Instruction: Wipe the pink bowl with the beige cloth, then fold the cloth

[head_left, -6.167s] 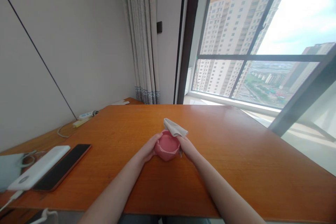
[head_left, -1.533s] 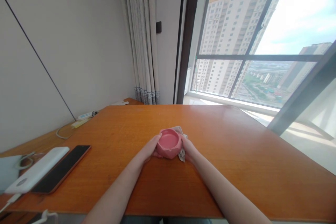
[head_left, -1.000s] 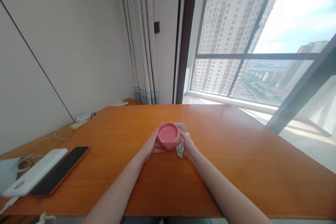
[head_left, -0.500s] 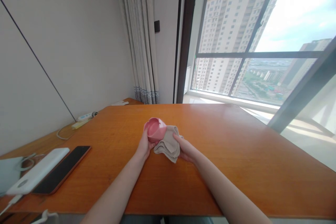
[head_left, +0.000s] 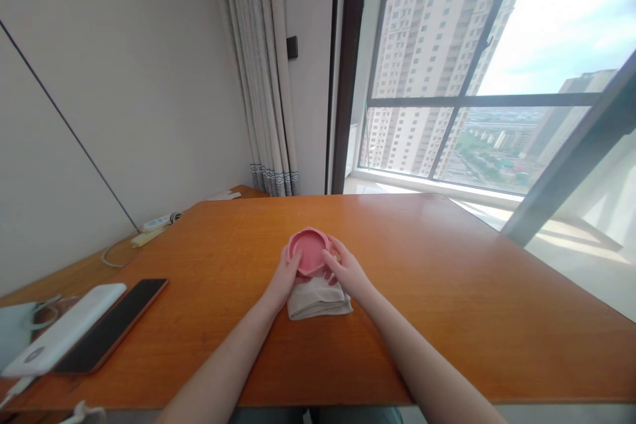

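Observation:
A pink bowl-like dish (head_left: pixel 312 250) with a faceted rim is held up between my two hands, its hollow side turned toward me. My left hand (head_left: pixel 287 273) grips its left edge, the thumb resting on the inside. On the opposite edge my right hand (head_left: pixel 348 271) is closed, thumb over the rim and fingers behind. Just below the dish, a folded beige cloth (head_left: pixel 318 301) lies on the wooden table (head_left: pixel 447 318). The fingers behind the dish are partly hidden.
On the left side of the table lie a dark phone (head_left: pixel 114 324) and a white power bank (head_left: pixel 69 328) with a cable. A power strip (head_left: pixel 158 223) sits by the wall. A curtain (head_left: pixel 263 79) and a large window stand beyond the table.
The cloth has left my right hand and now lies folded on the table. My right hand has taken hold of the dish, which has moved slightly right and turned to face me.

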{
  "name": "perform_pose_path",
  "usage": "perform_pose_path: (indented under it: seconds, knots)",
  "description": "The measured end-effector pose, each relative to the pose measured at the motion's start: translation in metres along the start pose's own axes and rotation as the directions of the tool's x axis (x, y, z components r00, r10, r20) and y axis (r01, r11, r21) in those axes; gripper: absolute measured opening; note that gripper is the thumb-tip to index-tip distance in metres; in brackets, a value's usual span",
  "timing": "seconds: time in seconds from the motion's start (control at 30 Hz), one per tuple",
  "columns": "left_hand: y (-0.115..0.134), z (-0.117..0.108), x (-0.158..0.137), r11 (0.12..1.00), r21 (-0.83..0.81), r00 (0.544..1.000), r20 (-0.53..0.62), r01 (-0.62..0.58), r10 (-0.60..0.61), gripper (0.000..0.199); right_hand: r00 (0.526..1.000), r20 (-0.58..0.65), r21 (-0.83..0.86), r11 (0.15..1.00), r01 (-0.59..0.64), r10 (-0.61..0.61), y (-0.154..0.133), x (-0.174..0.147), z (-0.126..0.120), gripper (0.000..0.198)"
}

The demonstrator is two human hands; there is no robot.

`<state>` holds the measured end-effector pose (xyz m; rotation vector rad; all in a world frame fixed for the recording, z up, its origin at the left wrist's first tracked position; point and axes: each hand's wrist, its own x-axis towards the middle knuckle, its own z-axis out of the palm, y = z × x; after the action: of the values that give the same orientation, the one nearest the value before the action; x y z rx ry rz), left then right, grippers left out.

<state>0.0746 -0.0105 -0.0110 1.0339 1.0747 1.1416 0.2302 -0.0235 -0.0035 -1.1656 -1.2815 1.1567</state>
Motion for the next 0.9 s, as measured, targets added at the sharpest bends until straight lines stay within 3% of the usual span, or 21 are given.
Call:
perform_pose_path:
  seconds: [0.1,0.23,0.33,0.43,0.53,0.6,0.73,0.9]
  knots:
    - [-0.004,-0.001,0.001,0.999,0.036,0.993,0.119,0.015,-0.019,0.059,0.997,-0.071,-0.012,1.0,0.0,-0.001,0.006,0.001,0.0,0.054]
    - [-0.009,-0.001,0.003,0.997,0.072,0.955,0.29,0.038,-0.058,0.068,0.975,-0.142,-0.01,0.985,-0.174,0.171,0.006,0.015,-0.025,0.02]
    - [-0.012,-0.001,0.0,0.974,0.203,0.939,0.342,-0.103,0.028,0.072,0.959,-0.167,0.051,0.973,-0.224,0.23,-0.002,0.024,-0.055,0.019]
    - [-0.01,-0.003,-0.008,0.847,0.415,0.878,0.464,-0.333,0.118,0.063,0.929,-0.301,0.12,0.975,-0.185,0.214,-0.008,0.027,-0.09,0.021]
    - [-0.002,-0.002,-0.017,0.667,0.53,0.761,0.643,-0.523,0.085,0.053,0.871,-0.461,0.047,0.984,-0.17,0.172,-0.006,0.028,-0.131,0.019]
    - [0.001,0.0,-0.02,0.571,0.565,0.721,0.69,-0.596,0.07,0.049,0.832,-0.536,-0.039,0.981,-0.189,0.139,-0.001,0.028,-0.158,0.018]
    - [0.0,0.004,-0.02,0.469,0.647,0.754,0.654,-0.601,0.065,0.029,0.795,-0.601,-0.173,0.958,-0.228,0.081,0.012,0.025,-0.199,0.02]
    - [-0.001,0.005,-0.02,0.465,0.651,0.753,0.655,-0.6,0.056,0.023,0.731,-0.673,-0.184,0.932,-0.311,0.111,0.017,0.018,-0.216,0.025]
